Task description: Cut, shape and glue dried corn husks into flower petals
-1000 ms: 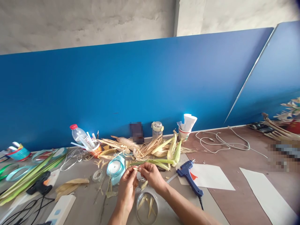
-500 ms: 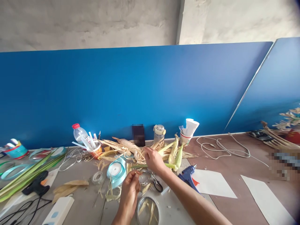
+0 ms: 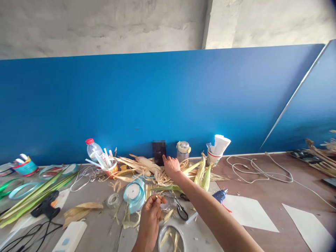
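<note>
My right hand (image 3: 172, 165) reaches over the pile of dry corn husks (image 3: 149, 167). Its forefinger is stretched to the dark phone-like screen (image 3: 159, 153) propped against the blue panel, and the fingertip appears to touch it. Closer to me, my left hand (image 3: 151, 212) is closed in a pinch, with a tiny pale bit at the fingertips too small to name. Scissors (image 3: 182, 212) lie just right of that hand, and a roll of light blue ribbon (image 3: 133, 194) lies to its left. Below is a round, clear-rimmed container (image 3: 159, 239) with husk strips in it.
A glue gun (image 3: 219, 196) lies by white paper (image 3: 249, 211) on the right. A capped jar (image 3: 183, 152), a paper cup (image 3: 214, 158) and a bottle (image 3: 93, 149) stand along the panel. At left are a black glue gun (image 3: 47, 206) and a power strip (image 3: 70, 238).
My right hand has moved from above the husks up to the dark screen, its forefinger now extended onto it. My left hand stays pinched. The view has shifted slightly.
</note>
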The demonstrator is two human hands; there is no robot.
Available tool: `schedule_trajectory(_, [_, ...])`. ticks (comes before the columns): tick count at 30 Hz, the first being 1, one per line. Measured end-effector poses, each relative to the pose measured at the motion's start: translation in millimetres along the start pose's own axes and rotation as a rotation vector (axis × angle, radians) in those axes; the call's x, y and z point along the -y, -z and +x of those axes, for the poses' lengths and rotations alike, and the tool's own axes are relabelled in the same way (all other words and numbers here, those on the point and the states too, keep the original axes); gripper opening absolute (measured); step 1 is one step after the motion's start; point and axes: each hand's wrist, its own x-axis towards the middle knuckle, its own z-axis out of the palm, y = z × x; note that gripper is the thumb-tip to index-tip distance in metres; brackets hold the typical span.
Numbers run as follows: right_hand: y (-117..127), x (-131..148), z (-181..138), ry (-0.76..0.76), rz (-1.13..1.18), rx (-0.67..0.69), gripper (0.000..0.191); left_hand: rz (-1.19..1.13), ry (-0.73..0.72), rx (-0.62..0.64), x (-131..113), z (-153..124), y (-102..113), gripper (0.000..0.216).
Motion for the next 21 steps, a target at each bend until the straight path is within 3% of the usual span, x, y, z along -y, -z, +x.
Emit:
schedule_trajectory(4, [14,3,-16,0.021,0.115,-0.063,0.046,-0.006,-0.011,0.003,-2,-1,1,0.028])
schedule_trajectory(8, [28,8,-61,0.072,0.287,-0.079,0.034,-0.024,-0.018,0.038,-4,-3,0,0.025])
schedule_trajectory(10, [30,10,-88,0.114,0.401,-0.011,0.030,-0.051,-0.007,0.057,-4,-4,-1,0.025])
schedule_trajectory(12, [30,11,-111,0.125,0.762,0.151,0.027,-0.080,0.012,0.077,-3,-5,-2,0.024])
schedule_trajectory(15, [28,11,-133,0.163,1.095,0.244,0.026,-0.099,0.058,0.124,-2,-5,-3,0.023])
schedule_trajectory(21, [25,9,-138,0.122,1.314,0.318,0.026,-0.061,0.165,0.180,-2,-3,0,0.020])
